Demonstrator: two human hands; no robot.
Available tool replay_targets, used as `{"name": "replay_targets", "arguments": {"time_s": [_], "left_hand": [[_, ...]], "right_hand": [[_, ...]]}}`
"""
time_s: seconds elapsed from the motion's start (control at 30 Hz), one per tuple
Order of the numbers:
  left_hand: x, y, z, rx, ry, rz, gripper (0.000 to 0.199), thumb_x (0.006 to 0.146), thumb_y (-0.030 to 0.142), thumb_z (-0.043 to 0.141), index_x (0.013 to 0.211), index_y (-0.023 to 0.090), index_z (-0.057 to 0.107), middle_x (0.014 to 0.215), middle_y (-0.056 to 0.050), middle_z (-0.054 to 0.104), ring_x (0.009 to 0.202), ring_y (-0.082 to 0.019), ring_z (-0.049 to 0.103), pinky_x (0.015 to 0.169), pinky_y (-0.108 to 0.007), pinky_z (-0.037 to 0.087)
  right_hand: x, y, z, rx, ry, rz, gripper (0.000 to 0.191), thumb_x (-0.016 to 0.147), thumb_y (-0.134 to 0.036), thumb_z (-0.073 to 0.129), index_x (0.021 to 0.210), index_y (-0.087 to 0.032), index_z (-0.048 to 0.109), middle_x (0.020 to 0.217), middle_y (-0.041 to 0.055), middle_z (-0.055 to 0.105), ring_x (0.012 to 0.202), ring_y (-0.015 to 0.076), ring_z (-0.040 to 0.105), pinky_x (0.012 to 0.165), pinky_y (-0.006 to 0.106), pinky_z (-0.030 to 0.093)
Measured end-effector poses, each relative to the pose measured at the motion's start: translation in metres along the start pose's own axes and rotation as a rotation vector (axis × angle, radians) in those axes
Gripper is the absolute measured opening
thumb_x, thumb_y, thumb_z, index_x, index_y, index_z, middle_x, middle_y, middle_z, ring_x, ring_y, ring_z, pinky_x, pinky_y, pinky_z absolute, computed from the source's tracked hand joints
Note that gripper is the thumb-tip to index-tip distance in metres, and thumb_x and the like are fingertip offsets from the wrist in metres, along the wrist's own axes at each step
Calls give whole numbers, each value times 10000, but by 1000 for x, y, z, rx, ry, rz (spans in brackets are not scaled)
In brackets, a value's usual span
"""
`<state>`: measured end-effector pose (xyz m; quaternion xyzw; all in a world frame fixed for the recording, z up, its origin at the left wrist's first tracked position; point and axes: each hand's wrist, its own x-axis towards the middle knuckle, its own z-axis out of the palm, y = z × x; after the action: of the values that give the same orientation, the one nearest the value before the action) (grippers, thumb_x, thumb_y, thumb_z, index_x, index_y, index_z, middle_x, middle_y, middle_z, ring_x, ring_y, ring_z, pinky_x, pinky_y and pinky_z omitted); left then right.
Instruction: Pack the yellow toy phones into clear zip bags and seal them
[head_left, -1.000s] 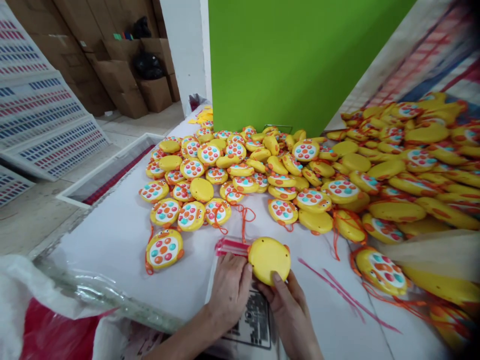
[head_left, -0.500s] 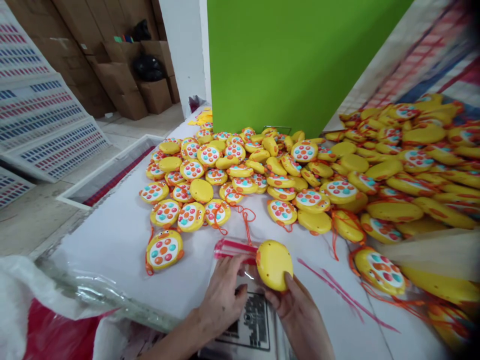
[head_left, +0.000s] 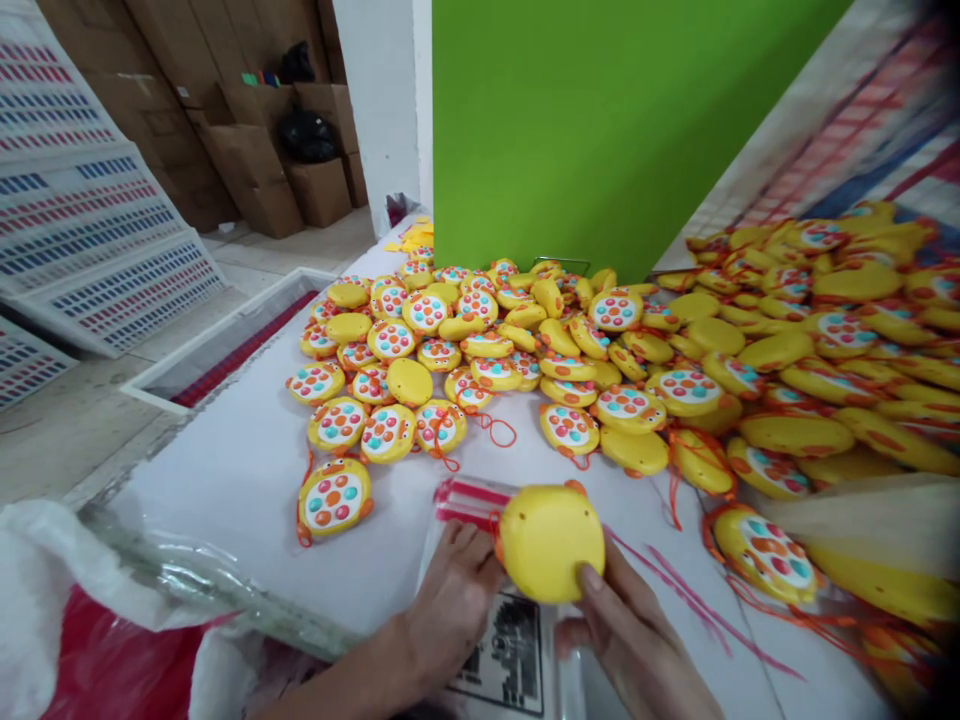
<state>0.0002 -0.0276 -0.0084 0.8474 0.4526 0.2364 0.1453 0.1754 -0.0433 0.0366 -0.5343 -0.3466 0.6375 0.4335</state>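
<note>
My right hand (head_left: 637,630) grips a yellow duck-like toy (head_left: 551,545), its plain back facing up, thumb on top and fingers behind. Close to the toy's left edge, my left hand (head_left: 457,595) has curled fingers beside a short bit of orange cord; whatever is in them is hidden. Under both hands lie clear plastic bags (head_left: 514,655) with a pink strip at the top and a black printed panel. Similar toys (head_left: 390,430) with coloured dots and orange cord loops lie just beyond.
A large heap of the same toys (head_left: 795,430) spreads along the right and back, against a green panel (head_left: 585,130). Thin pink strips (head_left: 690,600) lie on the white table (head_left: 225,480). At left are a white sack (head_left: 37,570), a floor tray (head_left: 157,392) and stacked crates (head_left: 127,250).
The toy in my right hand has come up closer and turned slightly. Its orange cord, stretched out beyond it before, is now mostly hidden at my left fingers, which have curled in.
</note>
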Motion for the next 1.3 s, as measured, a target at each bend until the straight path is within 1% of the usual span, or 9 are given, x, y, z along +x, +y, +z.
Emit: {"name": "replay_targets", "arguments": {"time_s": [0.17, 0.37, 0.47, 0.57, 0.7, 0.83, 0.97, 1.07, 1.3], "left_hand": [[-7, 4, -4, 127, 114, 118, 168, 864, 114, 458, 904, 164, 613, 860, -63, 664, 901, -211, 578, 908, -387, 406], [-14, -3, -36, -14, 233, 77, 173, 872, 163, 491, 719, 174, 572, 683, -13, 617, 706, -162, 550, 755, -335, 443], [-18, -12, -60, -187, 319, -198, 153, 875, 182, 465, 773, 179, 580, 733, -21, 630, 721, -161, 568, 669, -282, 453], [-19, -20, -73, -458, 213, -615, 203, 881, 324, 454, 801, 184, 577, 728, -19, 635, 691, -163, 592, 570, -242, 444], [-10, -20, -63, -792, 22, -721, 210, 843, 332, 479, 756, 160, 564, 671, -14, 623, 658, -164, 594, 595, -247, 446], [2, -13, -47, -899, 35, -680, 211, 831, 290, 466, 704, 150, 560, 687, -29, 626, 668, -160, 591, 610, -249, 445], [7, -7, -42, -1030, 29, -699, 218, 838, 325, 457, 720, 157, 528, 692, -33, 639, 618, -157, 607, 581, -257, 456], [5, -7, -42, -1088, 4, -733, 209, 827, 344, 476, 752, 157, 532, 691, -27, 635, 646, -170, 618, 587, -262, 460], [-3, -11, -38, -1060, -80, -706, 249, 804, 347, 516, 754, 130, 628, 680, -6, 594, 653, -141, 530, 604, -239, 399]], "right_hand": [[17, -8, 22, -450, 12, -237, 488, 715, -428, 655, 1166, -257, 587, 843, 32, 680, 686, 181, 615, 691, 290, 521], [12, 7, 0, -530, 26, -222, 447, 686, -384, 683, 1119, -283, 637, 802, 22, 708, 736, 223, 651, 697, 310, 529], [8, 12, -6, -573, 69, -212, 499, 680, -400, 683, 1162, -290, 615, 955, 28, 709, 863, 242, 650, 773, 333, 526], [8, 11, -4, -623, 77, -221, 514, 683, -421, 670, 1175, -288, 609, 1112, 33, 667, 966, 257, 631, 868, 363, 496], [9, 5, 3, -675, -42, -296, 478, 753, -397, 594, 1222, -307, 571, 1189, 17, 627, 1002, 244, 625, 879, 341, 489], [10, -7, 5, -781, -176, -385, 360, 817, -322, 536, 1170, -323, 608, 1046, 19, 689, 827, 202, 666, 716, 271, 524], [13, -11, 6, -1115, -385, -562, 204, 851, -240, 514, 747, -272, 687, 675, -12, 662, 552, 130, 616, 516, 203, 462], [16, -4, 8, -1286, -290, -739, 214, 857, -185, 491, 702, -233, 630, 669, -12, 618, 545, 122, 585, 486, 207, 425], [22, 6, 39, -1208, -162, -823, 160, 852, -112, 478, 916, -214, 582, 834, 18, 625, 729, 164, 597, 640, 270, 489]]}}
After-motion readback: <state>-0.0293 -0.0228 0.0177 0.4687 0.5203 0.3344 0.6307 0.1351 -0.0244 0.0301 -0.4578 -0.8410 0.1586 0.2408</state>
